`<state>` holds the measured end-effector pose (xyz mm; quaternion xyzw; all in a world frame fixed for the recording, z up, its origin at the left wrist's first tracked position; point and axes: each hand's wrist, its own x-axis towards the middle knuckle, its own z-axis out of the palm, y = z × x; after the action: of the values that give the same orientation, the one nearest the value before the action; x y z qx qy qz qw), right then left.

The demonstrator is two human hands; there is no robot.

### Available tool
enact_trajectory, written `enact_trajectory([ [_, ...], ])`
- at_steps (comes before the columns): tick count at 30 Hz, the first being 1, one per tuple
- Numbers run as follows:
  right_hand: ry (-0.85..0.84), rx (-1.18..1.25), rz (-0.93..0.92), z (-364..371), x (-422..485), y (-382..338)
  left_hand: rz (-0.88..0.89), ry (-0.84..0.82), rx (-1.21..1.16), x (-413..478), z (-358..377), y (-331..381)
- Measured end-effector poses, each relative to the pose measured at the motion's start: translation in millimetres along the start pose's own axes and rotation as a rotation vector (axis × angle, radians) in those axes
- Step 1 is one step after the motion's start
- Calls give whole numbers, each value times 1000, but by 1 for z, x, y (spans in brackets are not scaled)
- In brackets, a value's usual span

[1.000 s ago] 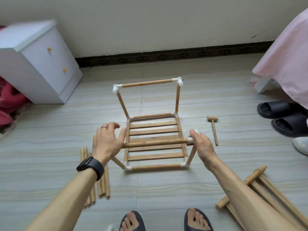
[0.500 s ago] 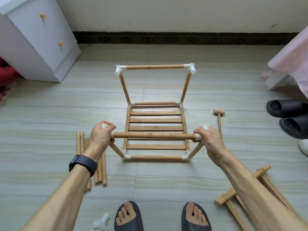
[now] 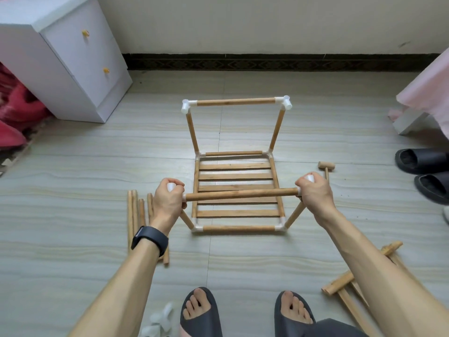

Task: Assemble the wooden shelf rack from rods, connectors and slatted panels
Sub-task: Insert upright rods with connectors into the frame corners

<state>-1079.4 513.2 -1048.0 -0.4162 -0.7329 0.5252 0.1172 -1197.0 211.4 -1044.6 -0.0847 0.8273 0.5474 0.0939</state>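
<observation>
Fingers of my left hand (image 3: 167, 203) and right hand (image 3: 314, 194) curled around the white corner connectors (image 3: 171, 186) capping the front rod (image 3: 240, 194).

The pale grey tiled floor (image 3: 73, 181) carries a half-built wooden rack frame (image 3: 239, 228). Loose wooden rods (image 3: 132, 215) lie left of it, a small wooden mallet (image 3: 326, 166) right. A slatted wooden panel (image 3: 345, 288) and white plastic connectors (image 3: 160, 319) lie nearer.

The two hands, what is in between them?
A wooden rod with white connectors on its ends, gripped by the left hand and right hand. Head view shows it.
</observation>
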Motion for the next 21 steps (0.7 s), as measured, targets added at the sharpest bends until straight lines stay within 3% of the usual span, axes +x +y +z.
enact_trajectory([
  [14, -14, -60, 34, -6, -7, 17, 45, 6, 13, -21, -5, -18],
  [21, -23, -49, 72, -7, -11, 5, 6, -73, 91, -16, -11, -6],
])
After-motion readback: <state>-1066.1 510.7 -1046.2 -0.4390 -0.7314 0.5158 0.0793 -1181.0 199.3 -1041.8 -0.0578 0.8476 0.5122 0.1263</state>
